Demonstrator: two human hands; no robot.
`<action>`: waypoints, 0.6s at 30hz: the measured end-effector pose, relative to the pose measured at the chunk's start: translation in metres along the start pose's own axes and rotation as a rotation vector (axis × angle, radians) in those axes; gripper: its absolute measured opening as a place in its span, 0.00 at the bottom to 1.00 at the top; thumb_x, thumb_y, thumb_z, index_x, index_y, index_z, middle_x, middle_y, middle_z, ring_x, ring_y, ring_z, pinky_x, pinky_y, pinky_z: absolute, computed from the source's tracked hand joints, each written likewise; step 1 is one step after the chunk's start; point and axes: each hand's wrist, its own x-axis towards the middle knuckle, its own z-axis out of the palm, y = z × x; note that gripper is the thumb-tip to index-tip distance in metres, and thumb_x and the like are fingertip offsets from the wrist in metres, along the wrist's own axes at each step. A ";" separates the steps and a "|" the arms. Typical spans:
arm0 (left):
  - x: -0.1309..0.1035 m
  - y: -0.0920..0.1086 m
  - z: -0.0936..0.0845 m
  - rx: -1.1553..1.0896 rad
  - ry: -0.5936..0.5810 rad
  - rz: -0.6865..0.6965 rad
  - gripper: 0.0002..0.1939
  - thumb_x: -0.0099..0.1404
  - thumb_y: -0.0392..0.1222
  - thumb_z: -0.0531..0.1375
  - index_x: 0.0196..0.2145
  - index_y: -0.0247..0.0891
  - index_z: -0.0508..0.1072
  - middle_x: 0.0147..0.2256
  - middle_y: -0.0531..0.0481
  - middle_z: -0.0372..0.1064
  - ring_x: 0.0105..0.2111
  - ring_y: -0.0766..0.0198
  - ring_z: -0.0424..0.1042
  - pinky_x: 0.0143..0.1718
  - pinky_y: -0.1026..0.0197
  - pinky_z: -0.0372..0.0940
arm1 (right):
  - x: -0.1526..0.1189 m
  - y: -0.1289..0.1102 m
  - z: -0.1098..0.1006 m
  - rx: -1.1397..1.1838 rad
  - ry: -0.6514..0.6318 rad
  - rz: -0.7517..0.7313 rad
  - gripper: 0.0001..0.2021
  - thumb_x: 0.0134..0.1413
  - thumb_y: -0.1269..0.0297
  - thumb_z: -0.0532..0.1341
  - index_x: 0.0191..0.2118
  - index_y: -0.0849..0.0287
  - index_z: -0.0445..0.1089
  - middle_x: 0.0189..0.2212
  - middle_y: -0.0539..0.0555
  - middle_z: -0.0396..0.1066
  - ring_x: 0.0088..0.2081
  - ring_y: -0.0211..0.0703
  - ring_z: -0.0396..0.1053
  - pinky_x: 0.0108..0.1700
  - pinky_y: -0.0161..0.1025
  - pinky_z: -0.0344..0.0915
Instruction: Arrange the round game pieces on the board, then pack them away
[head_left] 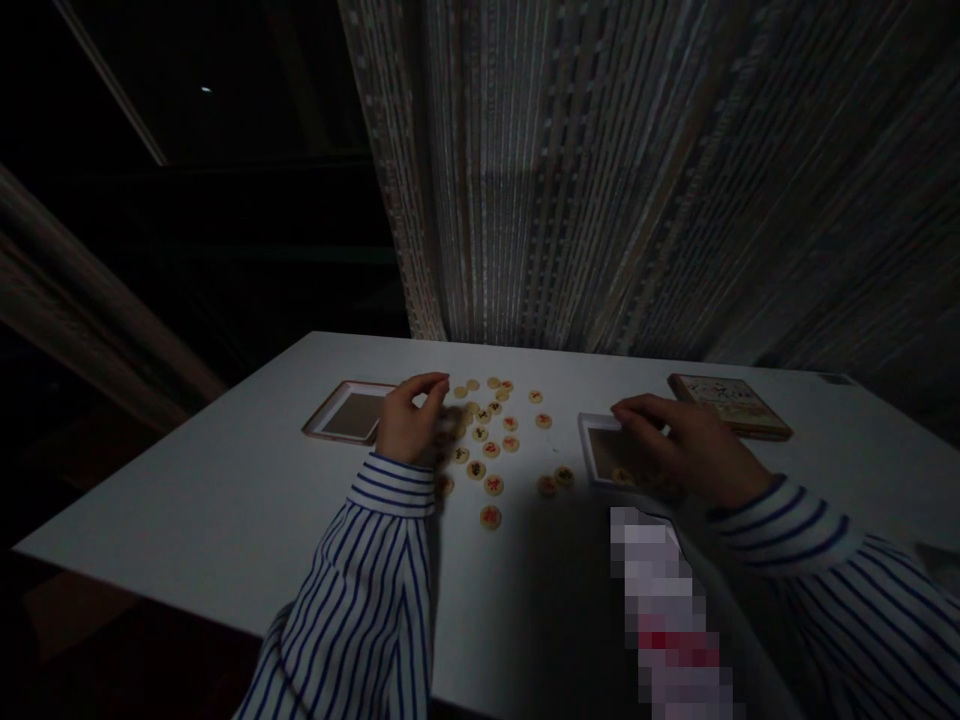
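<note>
Round wooden Chinese chess pieces (490,450) with red or dark characters lie scattered across the middle of the white table. My left hand (409,418) hovers at their left side, thumb and forefinger drawn together; whatever is between them is hidden. Over a shallow light-rimmed box (586,452) on the right is my right hand (686,445), its fingers bent and close together near the far rim. I cannot make out what they hold. A few pieces (622,477) show inside that box, partly under the hand. Two pieces (555,482) lie just left of it.
Left of my left hand stands another shallow box (319,420) with a dark bottom. A flat box with a printed cover (727,403) rests at the back right. A pixelated patch (667,610) covers something in front. Striped curtains (525,180) hang behind the table (210,500); light is dim.
</note>
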 end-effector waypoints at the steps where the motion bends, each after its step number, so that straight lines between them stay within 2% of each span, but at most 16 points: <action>1: 0.001 -0.004 -0.003 0.035 0.022 0.016 0.12 0.56 0.44 0.58 0.35 0.35 0.75 0.34 0.47 0.75 0.36 0.61 0.71 0.41 0.59 0.64 | 0.003 -0.001 0.003 -0.003 -0.001 -0.014 0.14 0.57 0.60 0.50 0.37 0.58 0.70 0.33 0.54 0.75 0.34 0.42 0.72 0.38 0.38 0.66; 5: 0.005 -0.016 -0.016 0.138 0.096 0.015 0.13 0.57 0.42 0.57 0.38 0.35 0.75 0.36 0.45 0.74 0.37 0.60 0.71 0.42 0.58 0.64 | 0.016 -0.009 0.014 -0.020 -0.015 -0.037 0.14 0.56 0.61 0.50 0.41 0.58 0.70 0.35 0.53 0.75 0.34 0.42 0.72 0.36 0.38 0.66; 9: 0.011 -0.021 -0.021 0.146 0.068 0.006 0.13 0.58 0.41 0.56 0.38 0.34 0.74 0.36 0.45 0.74 0.36 0.60 0.72 0.42 0.58 0.65 | 0.029 -0.020 0.020 -0.024 -0.053 -0.044 0.15 0.55 0.62 0.50 0.42 0.58 0.70 0.34 0.53 0.75 0.32 0.42 0.72 0.35 0.37 0.66; 12: 0.017 -0.023 -0.022 0.228 -0.018 0.030 0.12 0.59 0.40 0.55 0.38 0.34 0.74 0.37 0.45 0.74 0.37 0.60 0.71 0.43 0.57 0.64 | 0.038 -0.025 0.023 -0.031 -0.076 -0.054 0.14 0.54 0.63 0.51 0.41 0.60 0.71 0.34 0.54 0.75 0.33 0.42 0.72 0.35 0.37 0.66; 15: 0.022 -0.025 -0.021 0.343 -0.163 0.051 0.13 0.59 0.38 0.55 0.41 0.35 0.74 0.39 0.45 0.74 0.40 0.60 0.71 0.46 0.57 0.63 | 0.047 -0.027 0.028 -0.037 -0.112 -0.063 0.14 0.54 0.64 0.51 0.41 0.60 0.71 0.36 0.55 0.75 0.34 0.42 0.72 0.37 0.38 0.66; 18: 0.024 -0.029 -0.016 0.460 -0.297 0.010 0.15 0.59 0.38 0.56 0.44 0.36 0.72 0.42 0.45 0.72 0.44 0.58 0.69 0.48 0.57 0.62 | 0.056 -0.030 0.035 -0.046 -0.168 -0.089 0.15 0.54 0.64 0.51 0.42 0.60 0.71 0.37 0.55 0.75 0.35 0.43 0.72 0.38 0.38 0.65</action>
